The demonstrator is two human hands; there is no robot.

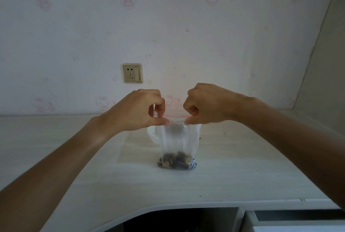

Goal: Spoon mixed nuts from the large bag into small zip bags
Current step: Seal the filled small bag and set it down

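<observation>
Clear plastic, the small zip bag point(176, 146) hangs upright over the bench point(242, 172), nuts point(174, 160) settled at its bottom. Left hand point(138, 110) and right hand point(205, 104) each pinch one end of the red zip strip point(176, 116), which runs level between both grips, equally near.

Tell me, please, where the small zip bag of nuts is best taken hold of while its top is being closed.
Probably by the top corners, from above, at both ends of the red zip line. The small zip bag hangs upright with the nuts weighing down its bottom on the desk, so its limp walls give little purchase. The left hand and right hand already pinch there.
</observation>
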